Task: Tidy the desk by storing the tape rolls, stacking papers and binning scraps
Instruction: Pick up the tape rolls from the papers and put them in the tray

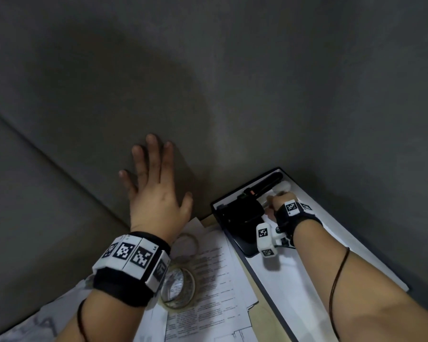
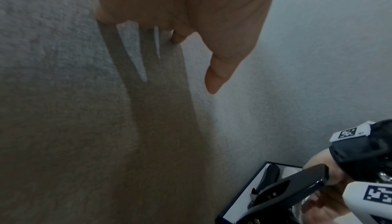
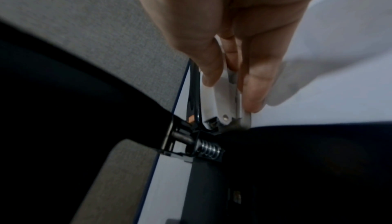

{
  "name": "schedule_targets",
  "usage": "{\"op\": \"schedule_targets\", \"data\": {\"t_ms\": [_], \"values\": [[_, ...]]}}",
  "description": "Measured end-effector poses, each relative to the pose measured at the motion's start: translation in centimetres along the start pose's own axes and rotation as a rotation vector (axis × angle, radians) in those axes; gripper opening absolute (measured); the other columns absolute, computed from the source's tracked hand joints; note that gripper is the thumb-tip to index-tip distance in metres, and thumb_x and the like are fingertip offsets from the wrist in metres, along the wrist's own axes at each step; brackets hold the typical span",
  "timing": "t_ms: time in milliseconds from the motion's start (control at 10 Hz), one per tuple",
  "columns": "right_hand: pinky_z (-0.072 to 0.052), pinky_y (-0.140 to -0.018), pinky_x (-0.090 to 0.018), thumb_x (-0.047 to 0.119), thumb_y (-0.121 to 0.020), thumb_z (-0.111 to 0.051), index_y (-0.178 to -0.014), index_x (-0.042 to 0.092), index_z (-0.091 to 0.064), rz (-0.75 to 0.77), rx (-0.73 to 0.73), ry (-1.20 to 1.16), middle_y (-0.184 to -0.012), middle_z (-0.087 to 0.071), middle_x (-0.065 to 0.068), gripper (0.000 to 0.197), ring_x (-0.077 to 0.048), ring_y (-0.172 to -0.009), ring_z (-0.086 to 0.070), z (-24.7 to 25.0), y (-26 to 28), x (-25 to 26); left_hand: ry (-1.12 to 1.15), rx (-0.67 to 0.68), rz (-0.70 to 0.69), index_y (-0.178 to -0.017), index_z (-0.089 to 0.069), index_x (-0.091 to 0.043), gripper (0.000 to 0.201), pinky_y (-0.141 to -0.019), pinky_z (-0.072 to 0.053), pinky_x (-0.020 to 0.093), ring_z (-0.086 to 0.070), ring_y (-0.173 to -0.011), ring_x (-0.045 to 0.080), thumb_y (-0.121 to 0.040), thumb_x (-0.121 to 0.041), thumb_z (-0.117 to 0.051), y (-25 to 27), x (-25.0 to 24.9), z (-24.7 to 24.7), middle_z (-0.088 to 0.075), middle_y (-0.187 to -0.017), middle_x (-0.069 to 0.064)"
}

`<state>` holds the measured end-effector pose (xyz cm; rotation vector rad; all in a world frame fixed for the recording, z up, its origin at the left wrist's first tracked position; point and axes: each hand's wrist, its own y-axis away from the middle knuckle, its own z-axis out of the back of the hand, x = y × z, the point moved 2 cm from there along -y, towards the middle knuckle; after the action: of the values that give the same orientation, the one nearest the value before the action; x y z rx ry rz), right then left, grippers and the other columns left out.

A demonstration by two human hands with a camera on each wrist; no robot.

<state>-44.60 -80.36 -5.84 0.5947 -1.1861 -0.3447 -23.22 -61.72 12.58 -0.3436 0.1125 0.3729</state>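
Two tan tape rolls lie on the printed papers [image 1: 213,280]: one roll [image 1: 183,302] just below my left wristband, the other roll [image 1: 192,239] partly under my left wrist. My left hand [image 1: 156,178] [image 2: 191,43] is spread flat against the grey fabric panel, holding nothing. My right hand [image 1: 278,202] [image 3: 229,85] reaches into a white-lined box [image 1: 282,280] with a dark rim. Its thumb and fingers pinch a small white and metal tool [image 3: 222,97] there. A black hole punch [image 1: 242,213] [image 3: 203,149] lies beside it in the box.
The grey fabric panel [image 1: 208,95] rises right behind the desk and fills most of the head view. The box stands at the right against it. A tan desk strip [image 1: 260,314] shows between papers and box. Crumpled pale paper [image 1: 42,322] lies at bottom left.
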Motion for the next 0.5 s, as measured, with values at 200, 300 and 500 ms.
{"op": "schedule_targets", "data": {"t_ms": [200,300,500], "values": [[-0.052,-0.054,-0.027,0.018,-0.086,-0.062,-0.100,0.012,-0.052,0.010,-0.051,-0.004,-0.100,-0.060,-0.015,0.018,-0.025,-0.075,-0.062,0.2,1.0,-2.9,0.006,0.014,-0.059,-0.151,-0.014,-0.016,0.093,-0.114,-0.002,0.056,0.016,-0.143,0.018,-0.076,-0.034,-0.068,0.9,1.2,0.6,0.017,-0.157,-0.003],[-0.046,-0.048,-0.027,0.020,-0.087,-0.063,-0.088,0.008,-0.056,0.031,-0.079,-0.032,-0.075,-0.061,-0.014,0.014,-0.023,-0.054,-0.056,-0.4,4.6,-3.8,-0.006,0.036,-0.041,-0.151,-0.012,-0.019,0.092,-0.114,-0.003,0.055,0.015,-0.144,0.015,-0.079,-0.037,-0.065,2.2,2.6,0.9,0.013,-0.158,-0.003],[-0.040,-0.040,-0.020,0.017,-0.089,-0.064,-0.072,0.008,-0.054,0.137,-0.122,-0.078,-0.057,-0.051,-0.010,0.022,-0.019,-0.044,-0.045,-2.4,11.4,-4.6,0.004,0.049,0.042,-0.150,-0.017,-0.021,0.085,-0.115,-0.009,0.052,-0.002,-0.147,0.021,-0.081,-0.037,-0.062,6.1,7.0,1.8,-0.001,-0.160,-0.003]]}}
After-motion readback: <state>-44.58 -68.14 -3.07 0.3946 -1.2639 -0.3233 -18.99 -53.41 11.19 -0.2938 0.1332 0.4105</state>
